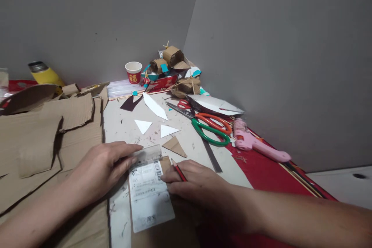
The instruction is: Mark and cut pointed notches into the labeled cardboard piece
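Observation:
My left hand [101,170] lies flat on a clear plastic ruler [149,154], pressing it onto a cardboard piece with a white shipping label [148,197]. My right hand [197,184] grips a red pencil [178,169], whose tip sits at the label's upper right edge, just below the ruler. Both hands rest on the table near its front. A small brown cardboard triangle [174,146] lies just beyond the pencil.
Torn cardboard sheets [43,131] cover the left. White paper triangles [168,130], orange and green scissors [212,126], a metal ruler [212,157] and a pink glue gun [255,142] lie beyond. A paper cup [133,72], cardboard scraps [174,69] and a yellow bottle [45,74] stand by the wall.

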`<state>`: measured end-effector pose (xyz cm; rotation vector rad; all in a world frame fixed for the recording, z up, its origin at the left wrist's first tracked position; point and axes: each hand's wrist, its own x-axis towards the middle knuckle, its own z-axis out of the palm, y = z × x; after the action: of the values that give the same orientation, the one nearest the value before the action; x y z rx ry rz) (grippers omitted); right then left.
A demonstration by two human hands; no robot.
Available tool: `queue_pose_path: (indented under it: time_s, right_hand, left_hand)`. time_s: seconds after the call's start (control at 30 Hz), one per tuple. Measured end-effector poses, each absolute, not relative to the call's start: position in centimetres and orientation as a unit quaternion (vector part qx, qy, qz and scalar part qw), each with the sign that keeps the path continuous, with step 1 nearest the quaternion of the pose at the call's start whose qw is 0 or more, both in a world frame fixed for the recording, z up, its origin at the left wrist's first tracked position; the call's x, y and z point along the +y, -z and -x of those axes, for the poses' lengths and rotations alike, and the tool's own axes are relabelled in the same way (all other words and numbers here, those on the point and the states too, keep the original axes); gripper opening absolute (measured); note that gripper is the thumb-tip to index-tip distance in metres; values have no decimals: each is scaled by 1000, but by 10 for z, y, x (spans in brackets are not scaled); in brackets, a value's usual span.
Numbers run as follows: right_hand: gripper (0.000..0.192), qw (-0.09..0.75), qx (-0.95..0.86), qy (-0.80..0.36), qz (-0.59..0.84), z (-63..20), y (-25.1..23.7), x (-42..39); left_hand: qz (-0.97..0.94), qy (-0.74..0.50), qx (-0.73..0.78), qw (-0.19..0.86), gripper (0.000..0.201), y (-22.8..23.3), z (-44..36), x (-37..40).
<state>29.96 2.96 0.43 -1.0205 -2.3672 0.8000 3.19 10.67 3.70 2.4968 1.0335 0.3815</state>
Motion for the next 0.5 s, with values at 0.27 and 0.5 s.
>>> queue_pose_path:
  time_s: [0.27, 0.5]
  right_hand:
    - [20, 226, -845, -315, 369, -292, -9, 30]
    - [25, 225, -808, -364, 405, -286, -19, 28]
  left_hand:
    - [-901, -144, 355, 203, 31, -35, -36, 108]
    - [-913, -120, 334, 200, 36, -32, -46, 114]
